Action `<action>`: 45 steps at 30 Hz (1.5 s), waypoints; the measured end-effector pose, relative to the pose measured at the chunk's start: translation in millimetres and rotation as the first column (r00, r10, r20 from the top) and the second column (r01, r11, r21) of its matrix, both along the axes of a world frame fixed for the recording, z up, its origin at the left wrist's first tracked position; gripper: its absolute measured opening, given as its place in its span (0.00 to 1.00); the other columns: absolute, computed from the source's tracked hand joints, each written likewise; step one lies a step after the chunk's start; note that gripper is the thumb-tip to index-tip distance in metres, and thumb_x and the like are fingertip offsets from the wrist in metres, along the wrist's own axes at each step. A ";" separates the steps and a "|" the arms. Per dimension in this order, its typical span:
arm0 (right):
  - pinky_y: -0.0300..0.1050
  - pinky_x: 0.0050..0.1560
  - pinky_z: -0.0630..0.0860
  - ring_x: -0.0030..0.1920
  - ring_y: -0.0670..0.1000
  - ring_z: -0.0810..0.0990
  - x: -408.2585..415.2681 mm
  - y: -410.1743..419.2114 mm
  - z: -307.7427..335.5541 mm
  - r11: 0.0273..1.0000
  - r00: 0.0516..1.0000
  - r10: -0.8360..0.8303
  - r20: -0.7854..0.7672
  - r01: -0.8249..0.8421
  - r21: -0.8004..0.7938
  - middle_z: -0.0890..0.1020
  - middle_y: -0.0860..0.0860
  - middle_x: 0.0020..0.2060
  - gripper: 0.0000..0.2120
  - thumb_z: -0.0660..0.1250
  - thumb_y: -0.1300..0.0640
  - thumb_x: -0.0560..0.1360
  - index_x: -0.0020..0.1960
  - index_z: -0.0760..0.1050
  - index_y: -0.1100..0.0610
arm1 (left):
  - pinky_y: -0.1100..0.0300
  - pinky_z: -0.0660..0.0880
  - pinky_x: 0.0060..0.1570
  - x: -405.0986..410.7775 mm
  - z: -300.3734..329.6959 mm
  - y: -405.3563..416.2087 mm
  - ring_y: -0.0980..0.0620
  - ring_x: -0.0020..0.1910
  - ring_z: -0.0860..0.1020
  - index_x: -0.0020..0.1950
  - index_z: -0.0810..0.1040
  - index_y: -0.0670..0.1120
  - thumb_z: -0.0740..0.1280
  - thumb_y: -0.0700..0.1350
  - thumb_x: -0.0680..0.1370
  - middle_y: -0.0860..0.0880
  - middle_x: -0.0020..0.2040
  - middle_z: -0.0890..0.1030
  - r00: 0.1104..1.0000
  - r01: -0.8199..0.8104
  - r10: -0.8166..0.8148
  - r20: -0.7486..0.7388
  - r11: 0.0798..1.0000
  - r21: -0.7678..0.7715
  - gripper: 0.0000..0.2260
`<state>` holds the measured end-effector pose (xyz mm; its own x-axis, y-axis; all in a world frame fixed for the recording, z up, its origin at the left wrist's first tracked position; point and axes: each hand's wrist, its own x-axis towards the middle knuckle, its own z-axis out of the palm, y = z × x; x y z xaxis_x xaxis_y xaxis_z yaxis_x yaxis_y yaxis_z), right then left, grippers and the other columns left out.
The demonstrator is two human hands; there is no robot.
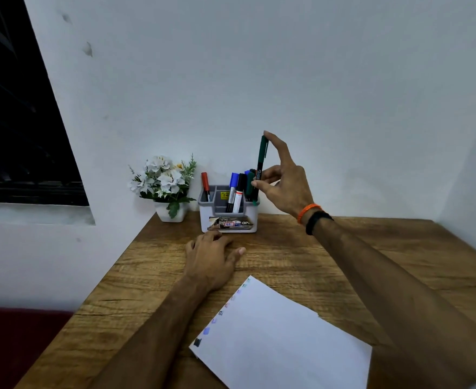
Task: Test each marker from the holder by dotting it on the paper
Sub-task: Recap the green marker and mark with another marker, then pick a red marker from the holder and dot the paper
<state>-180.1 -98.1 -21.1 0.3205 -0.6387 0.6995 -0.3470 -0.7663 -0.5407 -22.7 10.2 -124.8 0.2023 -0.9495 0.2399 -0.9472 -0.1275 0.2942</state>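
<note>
Fingers (262,179) of your right hand (284,186) pinch the green marker (261,167), index tip on its top end; it stands nearly upright, lower end at the right rear of the holder (228,220). Your left hand (213,256) lies flat and relaxed on the desk (343,262) just before the holder. Nearer you lies the paper (281,338), dotted along its edge; a flower pot (172,211) stands left of the holder.

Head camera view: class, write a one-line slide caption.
Right hand holds a green marker upright over the holder; left hand rests on the table.
</note>
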 end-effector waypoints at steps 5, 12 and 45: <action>0.46 0.51 0.82 0.40 0.46 0.85 9.5 -12.6 -2.3 0.998 0.999 -0.049 -0.015 0.048 -0.034 0.86 0.49 0.39 0.48 0.77 0.60 0.69 0.77 0.53 0.40 | 0.46 0.55 0.70 0.4 0.0 -0.4 0.48 0.73 0.61 0.70 0.70 0.55 0.55 0.64 0.79 0.49 0.74 0.65 1.000 0.000 0.000 -0.007 1.000 0.009 0.24; 0.44 0.50 0.81 0.41 0.49 0.85 10.1 -17.8 -15.3 0.995 0.987 -0.099 -0.129 0.095 -0.039 0.86 0.51 0.42 0.42 0.76 0.59 0.69 0.75 0.58 0.42 | 0.45 0.54 0.71 -0.5 2.2 0.3 0.48 0.73 0.60 0.70 0.70 0.55 0.55 0.64 0.79 0.49 0.74 0.65 1.000 0.002 -0.002 -0.014 1.000 0.019 0.24; 0.54 0.59 0.78 0.53 0.59 0.80 122.8 -3.6 -1.3 0.995 0.903 -0.022 -0.429 0.064 0.082 0.82 0.59 0.54 0.22 0.70 0.61 0.70 0.64 0.76 0.61 | 0.42 0.56 0.70 68.3 -3.0 15.4 0.47 0.72 0.62 0.70 0.70 0.52 0.52 0.69 0.76 0.48 0.73 0.67 0.981 -0.193 0.193 0.018 0.981 0.030 0.30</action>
<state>-57.3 -101.6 -22.4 0.5460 -0.7135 0.4391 -0.5917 -0.6994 -0.4008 45.7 25.6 -127.8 0.3792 -0.9000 0.2151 -0.9082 -0.3175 0.2727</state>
